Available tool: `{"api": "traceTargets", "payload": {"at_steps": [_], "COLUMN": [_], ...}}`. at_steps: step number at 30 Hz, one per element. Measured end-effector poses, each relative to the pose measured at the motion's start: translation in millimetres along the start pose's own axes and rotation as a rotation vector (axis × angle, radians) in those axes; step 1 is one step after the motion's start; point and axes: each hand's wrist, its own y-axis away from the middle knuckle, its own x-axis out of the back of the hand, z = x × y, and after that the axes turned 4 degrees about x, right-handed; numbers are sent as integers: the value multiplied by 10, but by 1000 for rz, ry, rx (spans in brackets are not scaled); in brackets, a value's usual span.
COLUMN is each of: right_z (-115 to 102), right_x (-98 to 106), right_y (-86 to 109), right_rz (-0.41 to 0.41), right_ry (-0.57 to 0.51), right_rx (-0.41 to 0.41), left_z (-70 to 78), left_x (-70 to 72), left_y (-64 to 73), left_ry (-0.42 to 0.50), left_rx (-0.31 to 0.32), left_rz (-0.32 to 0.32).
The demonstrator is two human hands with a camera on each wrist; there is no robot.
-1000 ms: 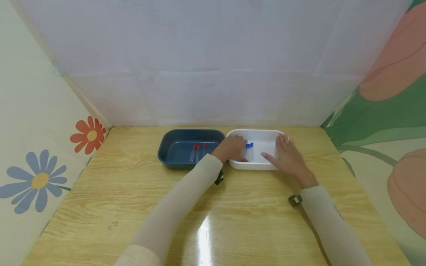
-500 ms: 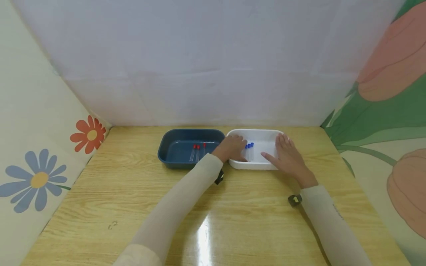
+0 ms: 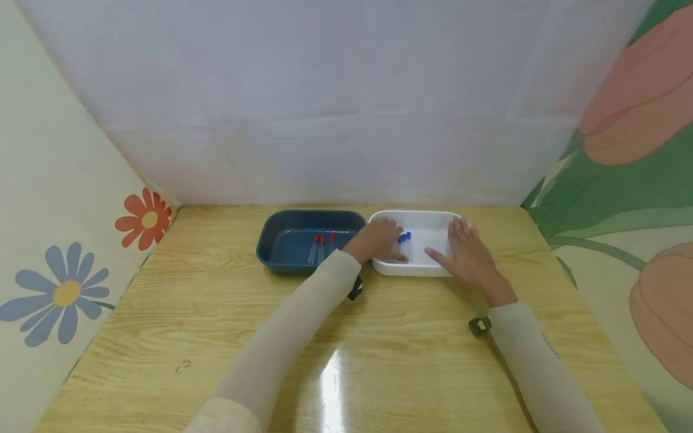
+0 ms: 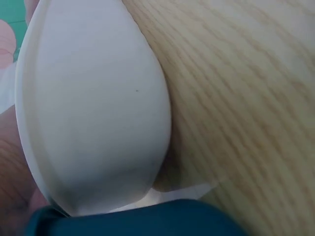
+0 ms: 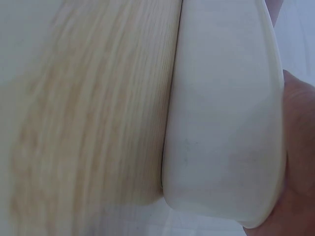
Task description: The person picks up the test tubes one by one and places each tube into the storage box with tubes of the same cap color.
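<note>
My left hand (image 3: pixel 380 240) reaches over the left end of a white tray (image 3: pixel 422 272). Its fingers point down beside several clear tubes with blue caps (image 3: pixel 404 237), with the thumb near their lower ends. Whether these fingers pinch a tube is hidden behind the hand. At the tray's right end rests my right hand (image 3: pixel 470 255), its fingers straight along the rim and the thumb stretched inward. Both wrist views show mainly the tray's outer wall (image 4: pixel 98 108), with part of each hand at the edge.
Left of the white tray stands a dark blue tray (image 3: pixel 287 269), close beside it. Red-capped clear tubes (image 3: pixel 319 239) lie inside it. Both trays stand on a wood-grain table (image 3: pixel 400 349), near a white sheet (image 3: pixel 346 150) at the back.
The blue-capped tubes have shifted slightly, and the left hand's thumb has slid a little to the right. The right hand stays where it was.
</note>
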Motion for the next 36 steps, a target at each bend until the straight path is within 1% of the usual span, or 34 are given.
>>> {"api": "traceTargets", "payload": {"at_steps": [2, 4, 9, 14, 20, 26, 30, 36], "right_z": [3, 10, 41, 77, 74, 54, 36, -7], "right_x": [-7, -13, -22, -20, -28, -3, 23, 56], "right_y": [-2, -2, -8, -10, -17, -39, -35, -27], "right_rz": [3, 7, 25, 36, 43, 63, 76, 99], "right_ry": [-3, -5, 3, 8, -12, -39, -46, -40], "right_rx": [3, 9, 24, 27, 30, 37, 34, 40], "left_z": [-20, -38, -74, -69, -73, -127, -171, -245], "left_x": [-5, -9, 8, 52, 101, 138, 159, 180], "left_y": [2, 6, 32, 69, 177, 317, 423, 583], "left_ry": [31, 41, 6, -7, -36, -74, -70, -49], "left_rx": [-6, -21, -58, -69, -54, -48, -30, 18], "left_rz": [21, 49, 128, 176, 203, 293, 327, 352]}}
